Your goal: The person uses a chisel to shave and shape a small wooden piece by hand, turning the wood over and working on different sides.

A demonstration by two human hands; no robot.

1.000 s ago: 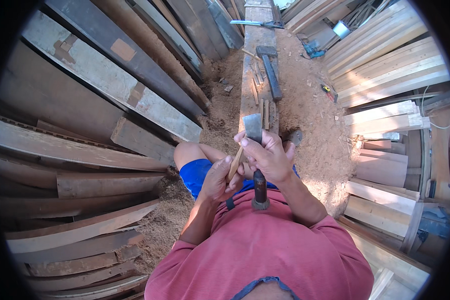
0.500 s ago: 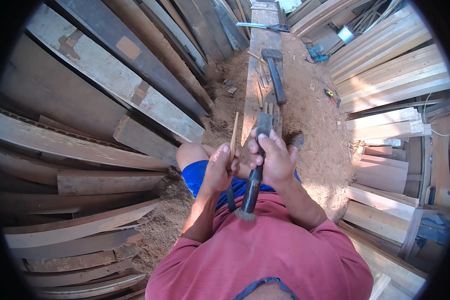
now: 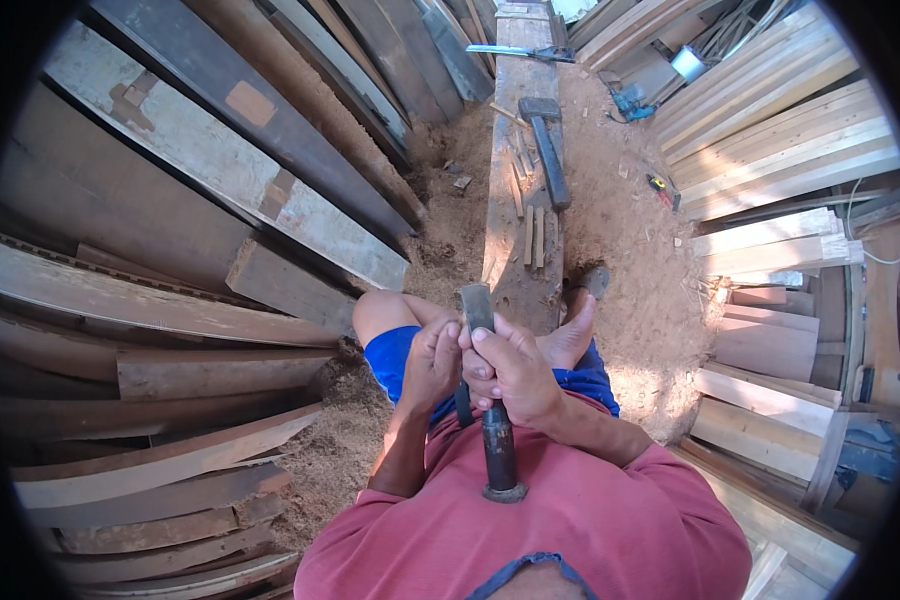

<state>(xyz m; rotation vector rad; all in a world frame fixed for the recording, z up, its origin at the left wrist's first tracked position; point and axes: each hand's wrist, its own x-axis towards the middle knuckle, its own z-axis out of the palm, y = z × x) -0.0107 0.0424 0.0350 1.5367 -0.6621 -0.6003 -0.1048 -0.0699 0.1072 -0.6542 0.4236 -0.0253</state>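
Observation:
A chisel with a flat steel blade (image 3: 477,306) and a dark round handle (image 3: 499,450) stands along my front, blade away from me, handle butt against my red shirt. My right hand (image 3: 518,368) is wrapped round it near the base of the blade, thumb pointing forward. Close beside it on the left, my left hand (image 3: 432,362) is closed in a pinch, its fingertips near the chisel's side. The thin wooden stick that it held half a second ago is hidden now.
Ahead, a narrow plank bench (image 3: 518,85) bears a hammer (image 3: 547,155), short wooden strips (image 3: 535,237) and a saw (image 3: 518,51). Boards (image 3: 230,150) lean at the left; stacked timber (image 3: 770,150) lies right. A blue power tool (image 3: 630,103) and a yellow-and-red tool (image 3: 662,190) lie on sawdust.
The chisel has come nearer to me and its blade has swung left. My two hands have come together. The pale stick no longer shows above my left hand.

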